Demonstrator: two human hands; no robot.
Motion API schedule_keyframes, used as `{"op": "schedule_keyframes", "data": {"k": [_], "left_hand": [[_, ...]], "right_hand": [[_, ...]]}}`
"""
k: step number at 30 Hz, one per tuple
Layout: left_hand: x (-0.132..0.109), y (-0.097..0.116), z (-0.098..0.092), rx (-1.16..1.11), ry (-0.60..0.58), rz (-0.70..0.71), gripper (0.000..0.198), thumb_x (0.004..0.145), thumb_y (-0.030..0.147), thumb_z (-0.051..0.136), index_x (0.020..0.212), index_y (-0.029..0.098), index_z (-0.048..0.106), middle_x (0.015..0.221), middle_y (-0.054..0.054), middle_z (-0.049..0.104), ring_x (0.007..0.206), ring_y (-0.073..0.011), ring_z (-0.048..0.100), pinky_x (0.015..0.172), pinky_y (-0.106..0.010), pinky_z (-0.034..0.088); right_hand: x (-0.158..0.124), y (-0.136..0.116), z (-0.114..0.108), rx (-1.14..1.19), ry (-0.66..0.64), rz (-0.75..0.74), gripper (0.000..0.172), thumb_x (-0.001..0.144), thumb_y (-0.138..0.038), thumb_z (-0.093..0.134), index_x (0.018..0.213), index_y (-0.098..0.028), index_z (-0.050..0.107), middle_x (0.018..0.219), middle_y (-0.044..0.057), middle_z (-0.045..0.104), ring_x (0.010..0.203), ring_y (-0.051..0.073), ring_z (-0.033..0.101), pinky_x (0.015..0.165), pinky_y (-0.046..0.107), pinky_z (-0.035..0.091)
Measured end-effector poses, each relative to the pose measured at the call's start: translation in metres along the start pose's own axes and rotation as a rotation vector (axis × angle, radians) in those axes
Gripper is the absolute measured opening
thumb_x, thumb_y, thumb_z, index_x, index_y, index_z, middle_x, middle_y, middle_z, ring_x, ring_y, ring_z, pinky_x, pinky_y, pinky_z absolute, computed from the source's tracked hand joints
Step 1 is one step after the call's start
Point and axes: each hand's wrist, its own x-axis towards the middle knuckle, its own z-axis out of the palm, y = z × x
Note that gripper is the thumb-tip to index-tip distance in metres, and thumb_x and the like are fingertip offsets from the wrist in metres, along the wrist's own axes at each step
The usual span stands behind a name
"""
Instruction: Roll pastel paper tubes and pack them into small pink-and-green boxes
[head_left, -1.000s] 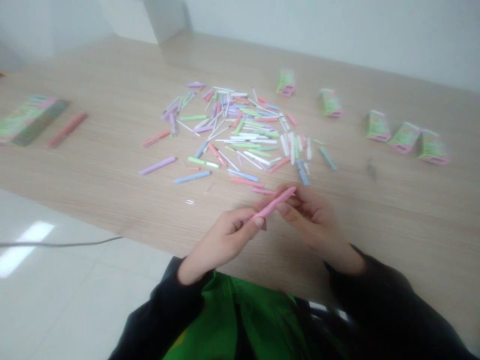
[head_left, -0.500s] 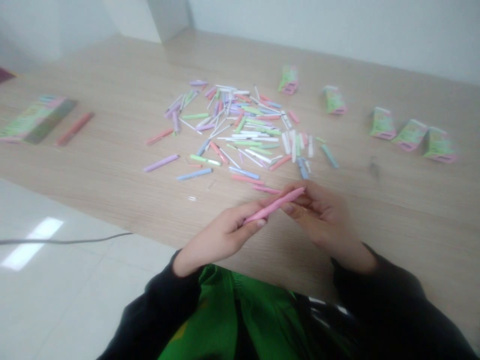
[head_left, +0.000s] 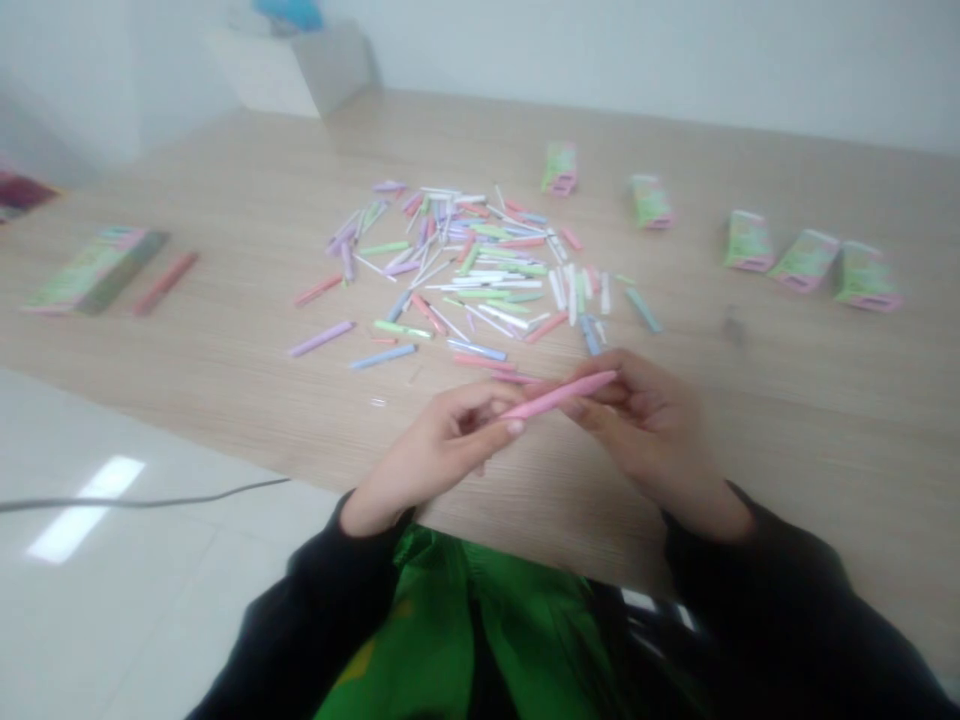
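Observation:
A pink pen [head_left: 559,395] lies tilted between both my hands, just above the near part of the wooden table [head_left: 225,390]. My left hand [head_left: 439,445] pinches its lower left end with closed fingers. My right hand [head_left: 649,420] grips the upper right end, fingers curled round it. Just beyond the hands spreads a pile of pastel pen parts [head_left: 480,265]: pink, purple, green, blue and white barrels and thin refills.
Several small green-and-pink boxes [head_left: 806,260] stand along the right back of the table. A flat green-and-pink box [head_left: 94,270] and a loose pink pen [head_left: 165,283] lie at the far left. A grey cable [head_left: 142,498] crosses the white floor below the table edge.
Both hands and the pink pen have stayed together with only small shifts. The view has tilted a little, so the table and pile sit slightly lower and to the left in the picture.

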Motion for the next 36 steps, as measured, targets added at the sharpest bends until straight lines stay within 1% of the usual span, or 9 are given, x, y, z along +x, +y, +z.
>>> {"op": "schedule_keyframes", "data": {"k": [8, 15, 18, 22, 25, 27, 30, 32, 36], "left_hand": [[0.000, -0.005, 0.000, -0.231, -0.126, -0.129, 0.033, 0.099, 0.041, 0.058, 0.093, 0.012, 0.071, 0.070, 0.003, 0.051, 0.054, -0.0072, 0.034, 0.052, -0.025, 0.024], [0.005, -0.004, 0.009, -0.137, 0.023, -0.058, 0.028, 0.091, 0.038, 0.071, 0.077, 0.014, 0.069, 0.071, 0.001, 0.053, 0.065, -0.0106, 0.043, 0.060, -0.025, 0.034], [0.010, -0.011, 0.013, -0.189, -0.088, -0.098, 0.033, 0.093, 0.046, 0.067, 0.085, 0.015, 0.070, 0.068, 0.002, 0.050, 0.063, -0.0106, 0.042, 0.061, -0.025, 0.035], [0.014, -0.015, 0.013, -0.042, -0.295, -0.077, 0.048, 0.101, 0.054, 0.051, 0.082, 0.015, 0.071, 0.068, 0.000, 0.056, 0.065, -0.0125, 0.050, 0.064, -0.026, 0.041], [0.015, -0.013, 0.014, -0.060, -0.316, -0.075, 0.057, 0.104, 0.055, 0.043, 0.065, 0.016, 0.057, 0.058, 0.001, 0.049, 0.054, -0.0100, 0.044, 0.054, -0.025, 0.035], [0.014, -0.012, 0.014, -0.236, -0.323, -0.140, 0.055, 0.102, 0.056, 0.045, 0.062, 0.018, 0.046, 0.054, 0.005, 0.039, 0.047, -0.0079, 0.032, 0.047, -0.024, 0.025], [0.011, -0.014, 0.013, -0.540, -0.365, -0.240, 0.045, 0.097, 0.052, 0.051, 0.069, 0.017, 0.050, 0.056, 0.006, 0.033, 0.046, -0.0069, 0.026, 0.044, -0.024, 0.020], [0.009, -0.017, 0.012, -0.576, -0.341, -0.223, 0.038, 0.096, 0.050, 0.056, 0.079, 0.015, 0.057, 0.057, 0.006, 0.037, 0.045, -0.0066, 0.030, 0.042, -0.022, 0.021], [0.007, -0.018, 0.012, -0.330, -0.115, -0.100, 0.029, 0.090, 0.042, 0.073, 0.091, 0.014, 0.066, 0.060, 0.003, 0.054, 0.049, -0.0081, 0.047, 0.045, -0.021, 0.031]], "right_hand": [[0.002, 0.010, 0.003, 0.201, -0.039, 0.028, 0.020, 0.090, -0.035, 0.078, 0.094, -0.023, 0.063, 0.096, 0.003, 0.083, 0.092, 0.021, 0.079, 0.088, 0.035, 0.061], [0.004, 0.003, 0.010, 0.232, -0.026, -0.049, 0.022, 0.091, -0.041, 0.076, 0.095, -0.024, 0.063, 0.092, 0.003, 0.082, 0.088, 0.020, 0.078, 0.078, 0.033, 0.063], [0.000, 0.004, 0.017, 0.245, 0.002, -0.044, 0.023, 0.092, -0.044, 0.074, 0.092, -0.024, 0.061, 0.089, 0.001, 0.080, 0.076, 0.018, 0.077, 0.065, 0.030, 0.062], [-0.005, 0.006, 0.023, 0.238, 0.032, 0.023, 0.023, 0.092, -0.044, 0.073, 0.091, -0.025, 0.060, 0.087, 0.000, 0.080, 0.064, 0.017, 0.075, 0.050, 0.027, 0.059], [-0.004, 0.005, 0.022, 0.234, 0.069, -0.011, 0.021, 0.092, -0.040, 0.075, 0.091, -0.024, 0.061, 0.086, 0.001, 0.081, 0.076, 0.019, 0.078, 0.064, 0.031, 0.064], [-0.003, 0.004, 0.021, 0.253, 0.079, -0.037, 0.018, 0.092, -0.036, 0.076, 0.090, -0.024, 0.062, 0.085, 0.000, 0.081, 0.082, 0.019, 0.079, 0.074, 0.032, 0.065], [-0.001, 0.002, 0.019, 0.288, 0.073, -0.045, 0.017, 0.093, -0.034, 0.075, 0.091, -0.024, 0.061, 0.085, 0.000, 0.082, 0.080, 0.018, 0.079, 0.077, 0.032, 0.064], [-0.001, 0.001, 0.018, 0.298, 0.065, -0.039, 0.018, 0.093, -0.035, 0.074, 0.091, -0.024, 0.060, 0.086, 0.001, 0.082, 0.080, 0.019, 0.079, 0.075, 0.034, 0.065], [-0.003, 0.002, 0.018, 0.274, 0.082, -0.038, 0.020, 0.094, -0.038, 0.073, 0.093, -0.025, 0.058, 0.094, 0.002, 0.083, 0.083, 0.021, 0.079, 0.077, 0.037, 0.065]]}}
